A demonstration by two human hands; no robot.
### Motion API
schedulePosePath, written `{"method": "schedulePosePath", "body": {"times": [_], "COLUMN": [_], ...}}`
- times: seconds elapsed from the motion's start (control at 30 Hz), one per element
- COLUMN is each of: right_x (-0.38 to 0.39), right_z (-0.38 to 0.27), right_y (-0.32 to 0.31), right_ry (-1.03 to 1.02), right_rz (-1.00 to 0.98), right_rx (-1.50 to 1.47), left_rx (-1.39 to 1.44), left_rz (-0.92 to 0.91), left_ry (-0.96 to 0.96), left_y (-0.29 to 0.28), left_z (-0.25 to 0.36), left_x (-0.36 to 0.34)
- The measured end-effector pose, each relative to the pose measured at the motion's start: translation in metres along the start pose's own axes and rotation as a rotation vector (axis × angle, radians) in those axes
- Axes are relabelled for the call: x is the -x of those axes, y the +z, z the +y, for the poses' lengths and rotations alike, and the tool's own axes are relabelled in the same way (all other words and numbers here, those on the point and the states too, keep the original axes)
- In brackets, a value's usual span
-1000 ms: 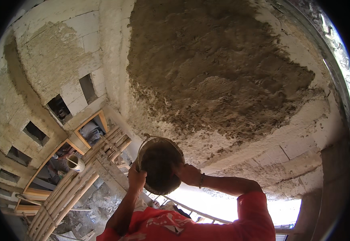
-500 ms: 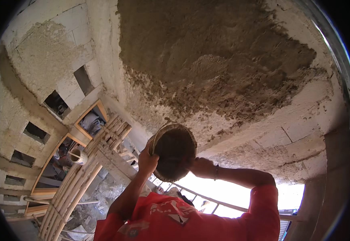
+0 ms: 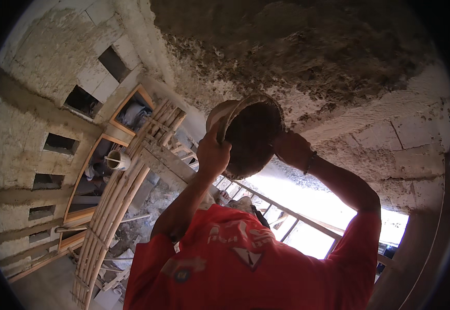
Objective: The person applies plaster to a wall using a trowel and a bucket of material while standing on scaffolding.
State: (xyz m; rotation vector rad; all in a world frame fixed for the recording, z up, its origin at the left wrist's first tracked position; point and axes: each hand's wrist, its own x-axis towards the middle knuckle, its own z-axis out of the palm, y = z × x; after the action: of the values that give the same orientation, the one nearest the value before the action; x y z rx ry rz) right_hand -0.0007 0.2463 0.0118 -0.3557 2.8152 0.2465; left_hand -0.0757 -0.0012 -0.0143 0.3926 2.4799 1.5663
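Note:
A mortar-crusted bucket (image 3: 220,114) is held up in front of my chest, its round mouth facing me and its inside dark. My left hand (image 3: 213,155) is closed around the left side of its rim. My right hand (image 3: 293,150) is closed at the right side of the mouth, a band on its wrist. Whatever those fingers hold is hidden in the shade of the bucket. Beyond the bucket, wet brown mortar (image 3: 307,44) covers the upper part of the wall, with a rough, speckled lower edge.
On the left stands a block wall (image 3: 23,129) with several rectangular holes and wood-framed openings. Bundled bamboo poles (image 3: 106,217) and a plank (image 3: 168,163) run along it, with a pale pail (image 3: 117,160) beside them. Rubble lies below. A railing (image 3: 287,209) crosses the bright opening.
The bucket and both hands have moved up and right in the picture. The bucket has turned so that more of its outer wall shows. The whole view has shifted, showing less mortar.

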Motion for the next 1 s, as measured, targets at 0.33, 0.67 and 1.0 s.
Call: {"method": "schedulePosePath", "body": {"times": [0.33, 0.67, 1.0], "right_x": [0.018, 0.025, -0.003], "right_z": [-0.046, -0.015, -0.012], "right_y": [0.103, 0.08, 0.052], "right_ry": [0.007, 0.074, 0.073], "right_rz": [0.102, 0.341, 0.242], "right_rx": [-0.515, -0.417, -0.255], "left_rx": [-0.143, 0.258, 0.508], "left_rz": [0.08, 0.032, 0.098], "left_ry": [0.029, -0.061, -0.185], "left_y": [0.051, 0.006, -0.011], "left_z": [-0.021, -0.008, -0.043], "left_x": [0.018, 0.001, -0.009]}}
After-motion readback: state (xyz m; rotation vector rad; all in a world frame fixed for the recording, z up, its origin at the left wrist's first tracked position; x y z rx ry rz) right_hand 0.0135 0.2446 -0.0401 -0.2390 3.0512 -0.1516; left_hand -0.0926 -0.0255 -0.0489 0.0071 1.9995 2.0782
